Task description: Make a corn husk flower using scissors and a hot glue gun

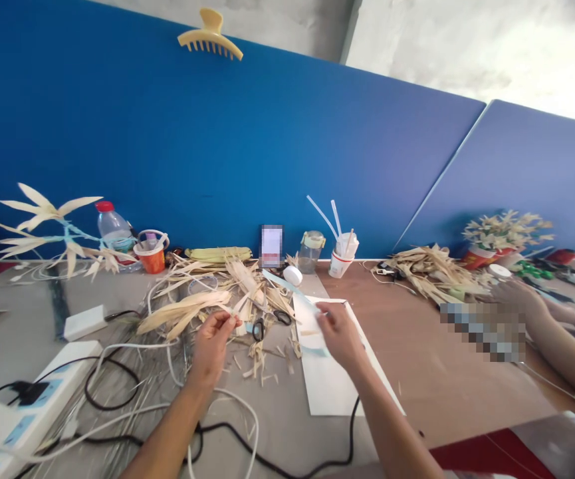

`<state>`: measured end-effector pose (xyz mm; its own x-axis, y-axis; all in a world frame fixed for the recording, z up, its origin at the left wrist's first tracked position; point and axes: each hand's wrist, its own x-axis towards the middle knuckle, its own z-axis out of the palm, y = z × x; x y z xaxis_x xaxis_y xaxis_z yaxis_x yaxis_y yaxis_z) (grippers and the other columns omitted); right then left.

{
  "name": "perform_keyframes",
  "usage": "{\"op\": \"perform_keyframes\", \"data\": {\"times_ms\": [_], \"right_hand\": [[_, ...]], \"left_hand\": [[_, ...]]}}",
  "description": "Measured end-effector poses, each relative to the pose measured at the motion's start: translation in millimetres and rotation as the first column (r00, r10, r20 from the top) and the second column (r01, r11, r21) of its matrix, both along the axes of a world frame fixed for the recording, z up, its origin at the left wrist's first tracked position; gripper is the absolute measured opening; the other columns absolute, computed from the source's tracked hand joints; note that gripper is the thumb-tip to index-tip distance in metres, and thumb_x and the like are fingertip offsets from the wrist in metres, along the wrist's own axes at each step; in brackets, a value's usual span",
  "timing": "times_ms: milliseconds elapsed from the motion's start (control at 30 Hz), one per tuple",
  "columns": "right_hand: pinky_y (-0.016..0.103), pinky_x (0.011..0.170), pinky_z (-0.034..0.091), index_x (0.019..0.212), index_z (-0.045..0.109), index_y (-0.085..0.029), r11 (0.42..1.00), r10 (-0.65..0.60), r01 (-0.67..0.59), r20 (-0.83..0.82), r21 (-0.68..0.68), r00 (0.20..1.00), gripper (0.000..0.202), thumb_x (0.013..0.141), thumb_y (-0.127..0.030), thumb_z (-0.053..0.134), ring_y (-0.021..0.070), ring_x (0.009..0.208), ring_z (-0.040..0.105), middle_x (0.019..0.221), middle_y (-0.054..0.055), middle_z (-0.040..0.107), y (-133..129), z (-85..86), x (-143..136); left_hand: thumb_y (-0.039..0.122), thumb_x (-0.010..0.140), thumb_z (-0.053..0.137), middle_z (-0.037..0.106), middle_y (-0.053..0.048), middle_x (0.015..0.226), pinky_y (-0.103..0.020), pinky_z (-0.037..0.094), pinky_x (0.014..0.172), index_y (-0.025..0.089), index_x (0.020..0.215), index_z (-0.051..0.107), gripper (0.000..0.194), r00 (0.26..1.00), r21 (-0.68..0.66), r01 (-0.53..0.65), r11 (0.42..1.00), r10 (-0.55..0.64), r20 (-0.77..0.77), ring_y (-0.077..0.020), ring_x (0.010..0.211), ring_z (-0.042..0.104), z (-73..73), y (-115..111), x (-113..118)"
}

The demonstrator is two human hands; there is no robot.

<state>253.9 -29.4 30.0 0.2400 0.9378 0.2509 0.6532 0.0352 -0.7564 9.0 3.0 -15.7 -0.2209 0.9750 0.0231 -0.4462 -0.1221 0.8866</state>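
Observation:
My left hand (212, 346) pinches what looks like a narrow pale strip of dried corn husk, its tip hard to make out against the heap behind. Between thumb and fingers, my right hand (340, 332) grips a light blue paper strip (287, 285) that stretches up and left over a white sheet of paper (337, 392). Below that hand, another pale blue piece (316, 350) shows on the sheet. Scissors with black handles (258, 329) lie between my hands among husk scraps. Dried corn husks (187, 309) are heaped just beyond my left hand.
A husk flower (62, 216) stands left, near a red-capped bottle (112, 226) and an orange cup (151, 258). Cables and a power strip (42, 392) cover the front left. A phone (272, 246), jar (312, 253) and straw cup (342, 259) line the partition. Another person's hand (521, 303) is right.

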Motion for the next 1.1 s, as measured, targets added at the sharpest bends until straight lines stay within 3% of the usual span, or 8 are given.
{"op": "perform_keyframes", "data": {"times_ms": [67, 100, 200, 300, 467, 667, 900, 1100], "right_hand": [[0.032, 0.075, 0.045, 0.091, 0.068, -0.017, 0.958, 0.226, -0.27, -0.325, -0.099, 0.918, 0.033, 0.083, -0.041, 0.048, 0.021, 0.08, 0.058, 0.088, 0.008, 0.066, 5.6, 6.5, -34.8], [0.03, 0.069, 0.045, 0.087, 0.068, -0.016, 0.933, 0.25, -0.339, -0.46, -0.121, 0.852, 0.034, 0.081, -0.044, 0.048, 0.0191, 0.073, 0.057, 0.081, 0.006, 0.065, 9.1, 7.2, -52.1], [0.026, 0.06, 0.039, 0.079, 0.066, -0.016, 0.901, 0.277, -0.427, -0.651, -0.08, 0.706, 0.03, 0.076, -0.044, 0.055, 0.0134, 0.061, 0.049, 0.069, 0.001, 0.059, 19.2, 3.1, -94.2], [0.023, 0.055, 0.035, 0.071, 0.061, -0.017, 0.891, 0.277, -0.452, -0.741, -0.039, 0.611, 0.026, 0.074, -0.042, 0.055, 0.0103, 0.055, 0.044, 0.059, -0.002, 0.052, 26.2, -2.8, -115.8], [0.022, 0.051, 0.032, 0.062, 0.056, -0.017, 0.919, 0.262, -0.394, -0.754, 0.004, 0.603, 0.02, 0.072, -0.035, 0.056, 0.0086, 0.05, 0.038, 0.053, -0.005, 0.046, 30.1, -11.0, -119.2], [0.022, 0.05, 0.034, 0.059, 0.057, -0.018, 0.928, 0.271, -0.371, -0.735, 0.028, 0.621, 0.018, 0.071, -0.031, 0.056, 0.0098, 0.051, 0.042, 0.052, -0.004, 0.049, 29.1, -14.4, -112.2], [0.023, 0.052, 0.039, 0.06, 0.057, -0.017, 0.908, 0.218, -0.42, -0.852, -0.003, 0.476, 0.017, 0.068, -0.033, 0.061, 0.0093, 0.046, 0.045, 0.05, -0.004, 0.052, 26.8, -6.7, -111.2], [0.022, 0.05, 0.035, 0.059, 0.054, -0.018, 0.912, 0.221, -0.41, -0.825, -0.015, 0.521, 0.017, 0.068, -0.031, 0.057, 0.0085, 0.046, 0.041, 0.05, -0.005, 0.05, 29.2, -9.9, -109.2]], "left_hand": [[0.034, 0.056, 0.082, 0.068, 0.001, 0.07, -0.027, 0.046, 0.072, 0.017, 0.075, 0.063, 0.032, 1.0, 0.006, 0.019, 1.0, -0.019, -0.013, -0.0135, 0.067, 0.062, -0.8, -0.2, 0.5], [0.034, 0.057, 0.082, 0.068, 0.001, 0.07, -0.027, 0.047, 0.072, 0.017, 0.075, 0.063, 0.031, 0.999, 0.005, 0.034, 0.999, -0.034, -0.024, -0.0135, 0.067, 0.062, -1.4, -0.4, 0.5], [0.034, 0.059, 0.081, 0.069, 0.0, 0.072, -0.028, 0.048, 0.074, 0.017, 0.075, 0.063, 0.03, 0.995, -0.001, 0.084, 0.996, -0.084, -0.047, -0.0146, 0.071, 0.063, -3.0, -1.1, 0.0], [0.034, 0.061, 0.08, 0.069, 0.0, 0.073, -0.029, 0.049, 0.074, 0.017, 0.076, 0.064, 0.028, 0.991, 0.004, 0.116, 0.993, -0.115, -0.074, -0.015, 0.071, 0.063, -3.1, -2.2, -0.2], [0.033, 0.062, 0.079, 0.069, -0.001, 0.074, -0.031, 0.051, 0.072, 0.016, 0.076, 0.065, 0.026, 0.978, -0.02, 0.172, 0.985, -0.173, -0.113, -0.0162, 0.069, 0.064, 0.7, -5.5, 2.6], [0.032, 0.062, 0.079, 0.07, -0.003, 0.075, -0.031, 0.051, 0.071, 0.016, 0.077, 0.066, 0.025, 0.964, -0.058, 0.226, 0.972, -0.231, -0.127, -0.0169, 0.069, 0.064, 0.9, -7.9, 5.0], [0.032, 0.059, 0.082, 0.07, -0.002, 0.072, -0.033, 0.052, 0.072, 0.016, 0.075, 0.064, 0.028, 0.96, -0.074, 0.27, 0.96, -0.274, -0.063, -0.0165, 0.065, 0.066, 3.3, -8.9, 6.4], [0.032, 0.058, 0.082, 0.068, -0.002, 0.069, -0.032, 0.053, 0.071, 0.015, 0.074, 0.063, 0.029, 0.953, -0.094, 0.29, 0.952, -0.296, -0.06, -0.0159, 0.064, 0.065, 4.4, -10.1, 7.2]]}}
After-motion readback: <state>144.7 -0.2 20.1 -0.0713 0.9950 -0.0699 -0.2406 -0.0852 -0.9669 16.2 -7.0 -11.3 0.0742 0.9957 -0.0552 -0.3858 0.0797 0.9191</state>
